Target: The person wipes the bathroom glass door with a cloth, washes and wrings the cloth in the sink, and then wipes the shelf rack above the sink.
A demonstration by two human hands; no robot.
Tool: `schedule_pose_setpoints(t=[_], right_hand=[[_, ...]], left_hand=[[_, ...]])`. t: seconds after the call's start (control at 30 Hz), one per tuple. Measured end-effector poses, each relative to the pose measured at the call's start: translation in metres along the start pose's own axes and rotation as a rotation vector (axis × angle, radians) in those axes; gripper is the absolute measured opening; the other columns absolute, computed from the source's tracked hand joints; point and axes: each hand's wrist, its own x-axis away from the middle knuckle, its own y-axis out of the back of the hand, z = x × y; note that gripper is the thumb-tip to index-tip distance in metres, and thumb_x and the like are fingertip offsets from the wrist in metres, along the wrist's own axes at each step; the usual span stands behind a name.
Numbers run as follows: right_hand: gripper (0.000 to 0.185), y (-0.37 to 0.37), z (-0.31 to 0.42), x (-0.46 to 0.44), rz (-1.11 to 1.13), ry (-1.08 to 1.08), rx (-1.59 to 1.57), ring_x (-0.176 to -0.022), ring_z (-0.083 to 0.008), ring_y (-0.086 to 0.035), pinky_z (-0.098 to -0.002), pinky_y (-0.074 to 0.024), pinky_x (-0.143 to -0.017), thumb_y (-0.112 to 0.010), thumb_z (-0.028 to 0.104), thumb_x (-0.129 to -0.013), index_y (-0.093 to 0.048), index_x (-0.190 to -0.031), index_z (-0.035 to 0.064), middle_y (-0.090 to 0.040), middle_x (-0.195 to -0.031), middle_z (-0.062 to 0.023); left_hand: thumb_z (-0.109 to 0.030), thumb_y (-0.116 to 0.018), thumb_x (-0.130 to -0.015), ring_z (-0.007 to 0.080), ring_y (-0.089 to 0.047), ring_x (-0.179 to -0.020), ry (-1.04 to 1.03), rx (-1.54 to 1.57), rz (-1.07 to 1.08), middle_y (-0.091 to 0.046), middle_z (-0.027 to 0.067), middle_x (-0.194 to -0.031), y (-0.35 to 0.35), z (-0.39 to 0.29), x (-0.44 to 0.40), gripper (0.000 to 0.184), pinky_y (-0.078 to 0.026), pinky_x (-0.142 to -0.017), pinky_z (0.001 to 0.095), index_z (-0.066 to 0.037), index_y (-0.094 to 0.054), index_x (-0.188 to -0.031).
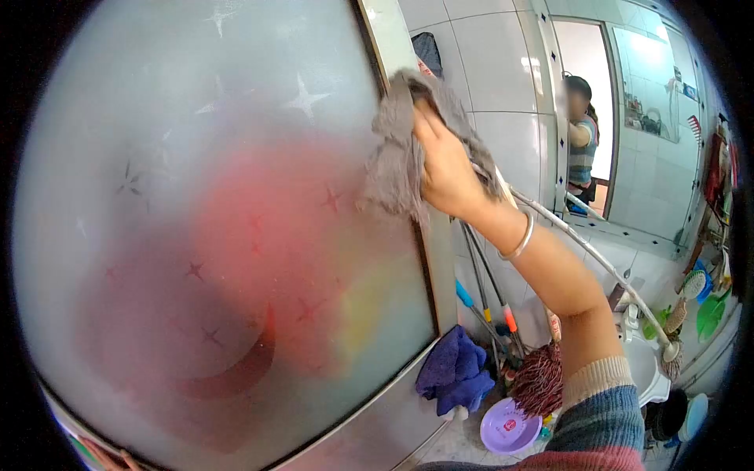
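My right hand [449, 169] reaches up from the lower right, its fingers closed over a crumpled grey cloth [397, 157]. Part of the cloth lies over the edge of a frosted glass panel [157, 196] and its light metal frame [390, 35]. Star shapes and a crescent mark the glass, and blurred red, purple and yellow shapes show through it. Folds of cloth hide most of my fingertips. A bracelet [520, 237] circles my wrist, above a striped sleeve [601, 420]. My left hand is out of view.
Below the frame hangs a blue-purple towel [455, 369], near a purple basin [510, 428] and a dark red mop head [538, 381]. A white pole [593, 247] slants behind my arm. Further right are a mirror [648, 169], a washbasin [642, 365] and hanging brushes [693, 284].
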Motion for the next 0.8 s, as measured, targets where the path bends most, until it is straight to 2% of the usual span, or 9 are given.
schedule_pose_setpoints(t=[0.07, 0.17, 0.2, 0.3, 0.37, 0.57, 0.7, 0.73, 0.8], right_hand=[[0.055, -0.001, 0.003, -0.006, -0.166, 0.128, 0.083, -0.115, -0.0442, -0.04, -0.0442, -0.0375, -0.095, -0.046, -0.007, -0.067, -0.04, -0.122, -0.0057, -0.042, -0.121, -0.0275], [0.056, -0.008, 0.013, 0.058, -0.055, 0.072, 0.073, -0.118, -0.0437, -0.038, -0.0443, -0.033, -0.1, -0.049, -0.005, -0.067, -0.04, -0.122, -0.0054, -0.04, -0.125, -0.0284], [0.057, -0.013, 0.01, 0.063, -0.065, 0.096, 0.104, -0.116, -0.0428, -0.04, -0.0437, -0.0351, -0.098, -0.048, -0.004, -0.067, -0.039, -0.123, -0.0051, -0.04, -0.127, -0.0273], [0.057, -0.001, 0.016, 0.037, 0.031, -0.084, 0.052, -0.112, -0.0421, -0.043, -0.0433, -0.0388, -0.094, -0.046, -0.005, -0.067, -0.039, -0.124, -0.0052, -0.042, -0.125, -0.0259], [0.057, 0.001, 0.009, 0.005, -0.072, 0.048, 0.064, -0.108, -0.0423, -0.045, -0.0432, -0.0418, -0.089, -0.049, -0.001, -0.068, -0.038, -0.123, -0.0045, -0.044, -0.122, -0.0257], [0.058, 0.002, 0.02, 0.056, -0.004, 0.137, 0.237, -0.114, -0.0445, -0.042, -0.0444, -0.0361, -0.098, -0.053, -0.002, -0.063, -0.046, -0.121, -0.0042, -0.045, -0.121, -0.0272], [0.062, 0.006, 0.016, 0.02, 0.071, -0.045, 0.149, -0.11, -0.0402, -0.046, -0.0423, -0.0401, -0.093, -0.052, -0.002, -0.063, -0.042, -0.124, -0.0039, -0.047, -0.118, -0.0265], [0.06, 0.007, 0.018, 0.016, -0.059, 0.08, 0.19, -0.109, -0.0385, -0.047, -0.0419, -0.0408, -0.091, -0.052, -0.001, -0.064, -0.043, -0.123, -0.0041, -0.048, -0.117, -0.0257], [0.059, 0.001, 0.017, 0.037, -0.056, 0.092, 0.23, -0.11, -0.0413, -0.045, -0.0426, -0.0393, -0.093, -0.051, -0.002, -0.064, -0.043, -0.123, -0.0048, -0.048, -0.117, -0.0257]], left_hand=[[-0.079, -0.021, -0.075, 0.0395, -0.025, -0.131, 0.026, 0.018, -0.002, -0.02, 0.0229, -0.144, 0.002, -0.006, -0.002, 0.1, -0.024, -0.106, 0.048, -0.003, -0.021, -0.141], [-0.08, -0.02, -0.075, 0.0396, -0.026, -0.13, 0.03, -0.003, 0.017, -0.018, 0.0233, -0.144, 0.0, -0.003, 0.0, 0.1, -0.025, -0.106, 0.0493, -0.005, -0.02, -0.141], [-0.08, -0.021, -0.075, 0.0399, -0.027, -0.13, 0.015, 0.017, 0.017, -0.018, 0.0235, -0.144, 0.003, -0.003, 0.0, 0.099, -0.025, -0.105, 0.0509, -0.006, -0.021, -0.141], [-0.079, -0.023, -0.076, 0.0399, -0.027, -0.13, 0.036, -0.029, -0.008, -0.019, 0.0229, -0.144, 0.002, -0.003, 0.0, 0.098, -0.026, -0.104, 0.0512, -0.006, -0.021, -0.141], [-0.078, -0.024, -0.076, 0.0396, -0.026, -0.13, 0.019, 0.005, -0.002, -0.02, 0.0227, -0.144, 0.002, -0.005, -0.001, 0.098, -0.025, -0.105, 0.0513, -0.005, -0.022, -0.141], [-0.076, -0.025, -0.078, 0.0372, -0.023, -0.132, 0.027, 0.03, 0.024, -0.021, 0.0197, -0.145, 0.001, -0.006, 0.002, 0.097, -0.021, -0.107, 0.0485, -0.002, -0.021, -0.141], [-0.076, -0.025, -0.078, 0.0354, -0.02, -0.134, 0.025, 0.042, 0.03, -0.02, 0.0185, -0.145, 0.003, -0.009, 0.0, 0.096, -0.018, -0.108, 0.0477, -0.002, -0.021, -0.141], [-0.076, -0.026, -0.078, 0.0351, -0.02, -0.134, 0.028, 0.061, 0.031, -0.019, 0.0185, -0.146, 0.004, -0.01, -0.001, 0.096, -0.017, -0.109, 0.048, -0.002, -0.02, -0.141], [-0.075, -0.027, -0.078, 0.0351, -0.02, -0.134, 0.032, 0.101, 0.009, -0.018, 0.018, -0.146, 0.0, -0.008, 0.0, 0.095, -0.018, -0.108, 0.0494, -0.004, -0.02, -0.141]])
